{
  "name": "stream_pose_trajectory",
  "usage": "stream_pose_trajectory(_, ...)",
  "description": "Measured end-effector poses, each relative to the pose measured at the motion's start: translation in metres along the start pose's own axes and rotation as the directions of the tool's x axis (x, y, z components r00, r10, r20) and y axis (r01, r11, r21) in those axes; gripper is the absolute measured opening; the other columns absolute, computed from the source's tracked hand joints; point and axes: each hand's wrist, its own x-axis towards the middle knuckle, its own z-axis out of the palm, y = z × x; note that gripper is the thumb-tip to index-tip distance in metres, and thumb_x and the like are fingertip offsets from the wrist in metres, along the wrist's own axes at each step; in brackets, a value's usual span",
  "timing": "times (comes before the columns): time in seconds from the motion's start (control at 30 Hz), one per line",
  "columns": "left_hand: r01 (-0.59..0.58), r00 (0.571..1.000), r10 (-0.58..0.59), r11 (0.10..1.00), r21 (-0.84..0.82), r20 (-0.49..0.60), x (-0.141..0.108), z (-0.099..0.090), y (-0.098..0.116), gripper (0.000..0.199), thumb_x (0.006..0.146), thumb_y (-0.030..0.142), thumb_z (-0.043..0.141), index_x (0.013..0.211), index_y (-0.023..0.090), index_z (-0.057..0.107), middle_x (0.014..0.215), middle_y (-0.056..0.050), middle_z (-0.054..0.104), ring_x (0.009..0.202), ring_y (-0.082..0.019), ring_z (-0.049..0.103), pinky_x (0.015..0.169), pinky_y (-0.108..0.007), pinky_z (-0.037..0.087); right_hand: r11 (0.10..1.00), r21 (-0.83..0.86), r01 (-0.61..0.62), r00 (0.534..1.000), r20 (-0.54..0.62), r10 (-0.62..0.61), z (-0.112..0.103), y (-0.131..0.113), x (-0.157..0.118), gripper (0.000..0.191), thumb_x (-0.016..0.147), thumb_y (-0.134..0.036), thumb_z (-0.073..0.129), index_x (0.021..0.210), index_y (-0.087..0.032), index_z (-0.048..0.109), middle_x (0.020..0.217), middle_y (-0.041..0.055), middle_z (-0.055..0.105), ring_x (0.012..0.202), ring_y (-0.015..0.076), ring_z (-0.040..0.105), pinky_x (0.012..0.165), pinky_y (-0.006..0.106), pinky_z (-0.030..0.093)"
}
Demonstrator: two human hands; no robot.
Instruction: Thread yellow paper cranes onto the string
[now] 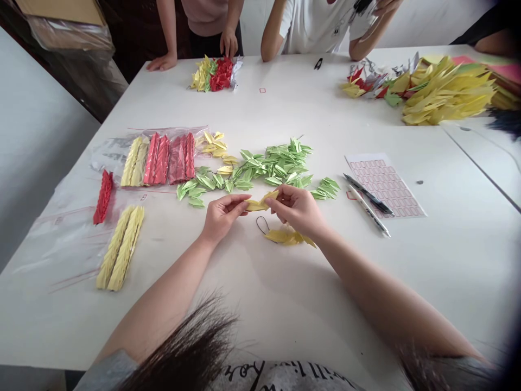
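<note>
My left hand point(222, 217) and my right hand point(295, 209) both pinch a folded yellow paper crane point(260, 202) above the white table point(423, 282). Just below my right hand lies a short bunch of yellow paper cranes point(287, 237), with a black cord loop point(262, 225) at its left end. Beyond my hands spreads a loose pile of pale green paper cranes point(260, 169). Small yellow cranes point(215, 149) lie at its left.
To the left are a plastic bag point(158, 160) of stacked red and yellow cranes, a red strip point(103, 196) and a yellow double row point(120, 248). On the right lie a red-gridded label sheet point(385, 184) and pens point(368, 202). Co-workers' hands point(228, 42) rest at the far edge, near more crane piles point(443, 92).
</note>
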Motion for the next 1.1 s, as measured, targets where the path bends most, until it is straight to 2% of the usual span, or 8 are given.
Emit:
stream_pose_trajectory(0.2,0.017,1.0,-0.016,1.0,-0.009,0.021,0.0,0.0,0.002,0.034,0.069,0.044,0.084,0.09,0.018,0.079,0.085,-0.007,0.077,0.073,-0.02,0.073,0.073,-0.036,0.063,0.927,0.287,-0.24,0.967,0.155,0.203,-0.003,0.001,0.003,0.037,0.075,-0.046,0.077,0.072,-0.018,0.053,0.065,0.0039,0.068,0.041,0.0069,0.05,0.036,0.019,0.032)
stream_pose_trajectory(0.37,0.014,1.0,-0.014,1.0,-0.008,0.007,0.0,0.0,0.002,0.034,0.069,0.043,0.084,0.09,0.017,0.08,0.084,-0.007,0.077,0.068,-0.019,0.072,0.071,-0.035,0.062,0.877,0.345,-0.333,0.942,0.17,0.291,-0.002,0.002,0.004,0.036,0.074,-0.041,0.079,0.071,-0.017,0.052,0.067,0.0068,0.072,0.041,0.0076,0.055,0.035,0.017,0.034)
stream_pose_trajectory(0.6,0.037,0.999,-0.037,0.999,-0.021,-0.016,-0.001,0.001,0.004,0.038,0.068,0.045,0.084,0.086,0.014,0.076,0.083,-0.008,0.077,0.071,-0.019,0.074,0.07,-0.031,0.062,0.917,0.302,-0.261,0.965,0.072,0.252,0.001,-0.002,0.001,0.038,0.075,-0.048,0.079,0.077,-0.016,0.057,0.08,0.0085,0.075,0.049,0.009,0.063,0.04,0.017,0.044)
stream_pose_trajectory(0.9,0.073,0.994,-0.074,0.997,-0.013,-0.074,-0.001,0.002,0.003,0.04,0.067,0.048,0.084,0.086,0.014,0.073,0.078,-0.007,0.076,0.061,-0.019,0.074,0.055,-0.024,0.057,0.941,0.275,-0.199,0.977,-0.016,0.212,0.009,0.002,0.0,0.039,0.08,-0.053,0.073,0.087,-0.017,0.059,0.09,0.0083,0.075,0.053,0.0097,0.066,0.043,0.017,0.047)
stream_pose_trajectory(1.03,0.046,0.995,-0.047,0.999,-0.021,-0.092,-0.001,0.003,0.003,0.04,0.066,0.047,0.085,0.085,0.014,0.073,0.077,-0.006,0.075,0.061,-0.018,0.074,0.057,-0.023,0.058,0.96,0.24,-0.145,0.987,-0.03,0.157,0.009,0.003,0.0,0.04,0.086,-0.056,0.063,0.087,-0.016,0.061,0.087,0.0063,0.072,0.05,0.0087,0.062,0.043,0.019,0.047)
stream_pose_trajectory(1.1,0.041,0.995,-0.043,0.999,-0.027,-0.095,0.0,0.003,0.002,0.04,0.066,0.046,0.085,0.085,0.014,0.073,0.077,-0.006,0.075,0.061,-0.018,0.074,0.058,-0.023,0.059,0.977,0.181,-0.116,0.991,-0.047,0.127,0.008,0.005,0.0,0.042,0.087,-0.058,0.061,0.082,-0.016,0.062,0.076,0.0034,0.069,0.046,0.0075,0.058,0.043,0.019,0.046)
